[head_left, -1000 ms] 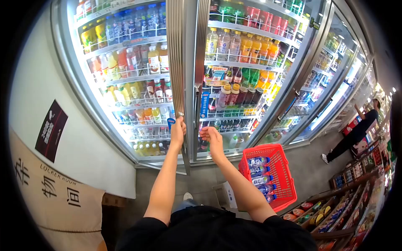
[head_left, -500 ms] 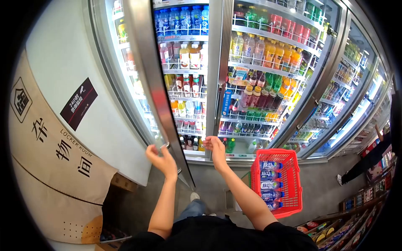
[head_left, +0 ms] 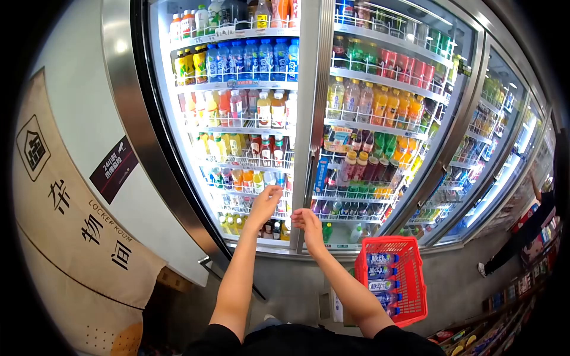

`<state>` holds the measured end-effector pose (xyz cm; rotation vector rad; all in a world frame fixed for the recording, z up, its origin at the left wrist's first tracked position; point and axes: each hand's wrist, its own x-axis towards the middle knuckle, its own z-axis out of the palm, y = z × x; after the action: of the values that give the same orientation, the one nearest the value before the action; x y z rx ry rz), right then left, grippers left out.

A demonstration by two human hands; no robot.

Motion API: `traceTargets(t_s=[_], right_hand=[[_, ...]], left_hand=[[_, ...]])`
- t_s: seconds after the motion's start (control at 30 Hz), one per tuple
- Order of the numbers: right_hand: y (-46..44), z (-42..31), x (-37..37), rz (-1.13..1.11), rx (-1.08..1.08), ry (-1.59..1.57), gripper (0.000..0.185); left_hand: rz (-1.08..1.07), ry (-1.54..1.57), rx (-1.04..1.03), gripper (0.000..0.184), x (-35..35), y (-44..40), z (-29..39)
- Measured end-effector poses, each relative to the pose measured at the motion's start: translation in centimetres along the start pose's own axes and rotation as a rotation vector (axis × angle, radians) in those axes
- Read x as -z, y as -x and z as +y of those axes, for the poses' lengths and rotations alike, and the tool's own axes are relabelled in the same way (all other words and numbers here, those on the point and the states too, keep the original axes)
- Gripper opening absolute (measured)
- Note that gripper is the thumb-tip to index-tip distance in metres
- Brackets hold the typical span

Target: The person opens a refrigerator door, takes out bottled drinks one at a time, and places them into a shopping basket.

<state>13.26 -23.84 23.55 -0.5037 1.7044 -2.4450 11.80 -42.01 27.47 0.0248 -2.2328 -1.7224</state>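
My left hand (head_left: 265, 204) is raised in front of the open fridge section, fingers loosely bent and holding nothing that I can see. Close to its right, my right hand (head_left: 309, 226) hangs in the air with fingers apart, also without anything in it. The two hands do not touch. The fridge door (head_left: 127, 65) stands swung out at the left, its handle (head_left: 205, 261) low and away from my hands. Behind the hands, shelves carry rows of bottles, among them blue-labelled bottles (head_left: 249, 59) and yellow juice bottles (head_left: 264, 110).
A red basket (head_left: 414, 276) with several blue-capped bottles (head_left: 382, 273) lies to my right, near the fridge. More glass-doored fridges (head_left: 466, 154) line the right side, where another person (head_left: 516, 237) stands. A beige curtain (head_left: 65, 237) hangs at the left.
The door has swung further left, exposing the whole shelf section. My left hand has moved right, away from the door edge, towards the right hand.
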Motion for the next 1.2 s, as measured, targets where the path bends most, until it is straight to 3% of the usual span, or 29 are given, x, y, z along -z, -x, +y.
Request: traceTargets(t_s=[0.13,0.23,0.33,0.83,0.93,1.2], right_hand=[[-1.3,0.8,-1.2,-0.001,-0.036,-0.008,0.034],[-2.5,1.1,-2.8,-0.017,-0.046,0.001,0.035],[-3.9,1.1,-4.4,-0.042,-0.035,0.001,0.036],[-6.8,3.1,-10.0,-0.117,-0.035,-0.026,0.035],[-7.6,3.9,-10.8,-0.075,-0.018,0.017,0.039],[-8.9,4.4,-11.5,-0.005,-0.019,0.022,0.037]], left_hand=[[-0.13,0.39,0.279,0.033,4.2,-0.2,1.5],[-0.026,0.192,0.167,0.032,4.3,-0.3,0.0],[-0.008,0.32,0.21,0.033,4.7,0.5,-0.5],[0.141,0.161,0.315,0.035,17.9,7.6,0.0],[0.228,0.179,0.248,0.034,18.2,5.7,-0.7],[-0.05,0.228,0.133,0.032,15.5,-1.6,0.8]])
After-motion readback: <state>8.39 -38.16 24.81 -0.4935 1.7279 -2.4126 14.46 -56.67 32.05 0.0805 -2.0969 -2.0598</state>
